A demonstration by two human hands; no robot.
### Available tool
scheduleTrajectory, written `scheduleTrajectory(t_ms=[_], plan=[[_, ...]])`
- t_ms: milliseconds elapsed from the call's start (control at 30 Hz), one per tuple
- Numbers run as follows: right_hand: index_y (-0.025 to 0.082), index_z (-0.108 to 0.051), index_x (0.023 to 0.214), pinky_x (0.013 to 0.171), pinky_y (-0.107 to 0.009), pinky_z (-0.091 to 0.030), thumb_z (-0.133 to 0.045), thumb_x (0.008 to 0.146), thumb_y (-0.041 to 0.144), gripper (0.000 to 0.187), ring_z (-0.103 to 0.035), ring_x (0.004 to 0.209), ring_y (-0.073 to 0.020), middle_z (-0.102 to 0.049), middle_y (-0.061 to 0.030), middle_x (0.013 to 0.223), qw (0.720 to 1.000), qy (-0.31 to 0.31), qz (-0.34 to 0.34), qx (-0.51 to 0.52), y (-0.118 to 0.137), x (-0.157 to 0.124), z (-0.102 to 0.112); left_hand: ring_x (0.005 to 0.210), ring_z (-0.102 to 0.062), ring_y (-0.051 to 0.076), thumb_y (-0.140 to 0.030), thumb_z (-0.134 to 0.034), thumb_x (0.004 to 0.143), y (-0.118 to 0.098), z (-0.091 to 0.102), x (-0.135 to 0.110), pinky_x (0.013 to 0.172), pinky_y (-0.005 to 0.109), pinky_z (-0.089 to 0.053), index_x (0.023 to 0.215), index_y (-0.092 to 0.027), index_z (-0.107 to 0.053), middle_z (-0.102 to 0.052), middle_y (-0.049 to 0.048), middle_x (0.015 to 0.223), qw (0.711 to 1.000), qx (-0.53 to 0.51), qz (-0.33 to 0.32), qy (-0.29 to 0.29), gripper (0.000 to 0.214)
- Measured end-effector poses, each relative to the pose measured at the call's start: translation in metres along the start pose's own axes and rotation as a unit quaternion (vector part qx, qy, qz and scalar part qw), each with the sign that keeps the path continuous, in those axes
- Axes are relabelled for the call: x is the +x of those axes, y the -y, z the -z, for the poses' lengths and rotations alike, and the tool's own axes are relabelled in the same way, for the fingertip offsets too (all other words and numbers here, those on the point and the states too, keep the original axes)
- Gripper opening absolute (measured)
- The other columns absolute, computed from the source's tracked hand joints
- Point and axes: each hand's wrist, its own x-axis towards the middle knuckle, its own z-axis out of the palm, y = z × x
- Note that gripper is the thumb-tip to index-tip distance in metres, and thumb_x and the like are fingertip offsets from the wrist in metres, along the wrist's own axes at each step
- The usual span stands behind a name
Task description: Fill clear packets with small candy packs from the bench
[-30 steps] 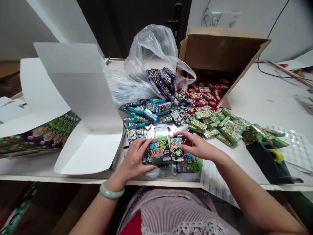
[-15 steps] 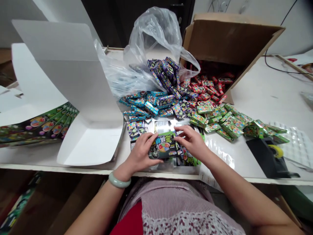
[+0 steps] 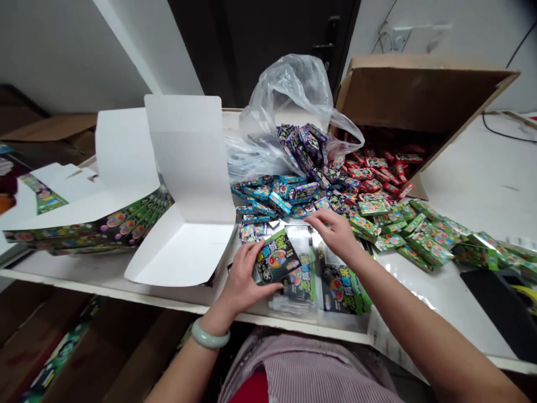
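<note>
Left hand (image 3: pixel 245 280) has a dark green printed box (image 3: pixel 277 257) pinched between thumb and fingers, just above the white table (image 3: pixel 474 190); right hand (image 3: pixel 333 235) is half curled, empty, right beside a heap of green boxes (image 3: pixel 403 235).

- Our left hand (image 3: pixel 242 285) no longer shared the dark green packet (image 3: pixel 277 257) with the right hand; it held the packet alone, and the packet tilted up instead of lying nearly flat.
- Our right hand (image 3: pixel 335 235) had lifted off the packet and moved up and to the right, its fingers curled just short of the small green boxes (image 3: pixel 369 224).
- More of the packets lying below (image 3: pixel 342 288) showed once the hands had parted.
- Our view had swung left, so the white carton blank (image 3: pixel 188 168) sat nearer the middle and the black tape dispenser (image 3: pixel 499 308) was partly cut off at the right edge.
</note>
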Motion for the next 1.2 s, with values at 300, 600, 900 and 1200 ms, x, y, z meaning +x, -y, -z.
scheduleTrajectory(t_ms=[300, 600, 900, 1200], plan=[[0.017, -0.058, 0.088, 0.094, -0.042, -0.039, -0.068, 0.073, 0.019, 0.018, -0.051, 0.106, -0.0271, -0.060, -0.0131, 0.106, 0.993, -0.032, -0.084, -0.070, -0.023, 0.081, -0.068, 0.121, -0.048, 0.032, -0.050, -0.076, 0.069, 0.009, 0.011, -0.016, 0.101, 0.054, -0.043, 0.144, -0.026, -0.028, -0.044, 0.0134, 0.130, 0.999, -0.014, 0.026, -0.018, 0.092], [0.021, -0.053, 0.115, 0.061, -0.027, -0.048, -0.064, 0.071, 0.047, 0.052, -0.062, 0.074, -0.0150, -0.063, -0.0020, 0.087, 0.946, -0.023, -0.211, 0.244, -0.028, 0.007, -0.007, 0.120, -0.048, 0.032, -0.051, -0.074, 0.071, 0.018, 0.010, -0.015, 0.102, 0.054, -0.043, 0.144, -0.026, -0.029, -0.045, 0.0130, 0.128, 1.000, -0.004, 0.008, -0.018, 0.089], [0.019, -0.057, 0.121, 0.077, -0.037, -0.047, -0.059, 0.079, 0.024, 0.043, -0.060, 0.083, -0.0223, -0.059, -0.0112, 0.102, 0.976, -0.023, -0.129, -0.172, -0.021, -0.062, 0.036, 0.118, -0.049, 0.034, -0.053, -0.074, 0.070, 0.007, -0.005, -0.004, 0.102, 0.055, -0.042, 0.144, -0.025, -0.031, -0.048, 0.0128, 0.126, 0.999, 0.046, -0.011, 0.003, 0.089], [0.020, -0.045, 0.134, 0.100, -0.045, -0.040, -0.076, 0.072, 0.035, 0.071, -0.049, 0.122, -0.0282, -0.052, -0.0146, 0.133, 0.969, 0.154, -0.053, -0.187, -0.044, -0.063, 0.066, 0.119, -0.047, 0.035, -0.060, -0.070, 0.071, 0.009, -0.013, 0.000, 0.102, 0.056, -0.041, 0.143, -0.025, -0.032, -0.046, 0.0135, 0.127, 0.998, 0.055, -0.023, 0.032, 0.089]])
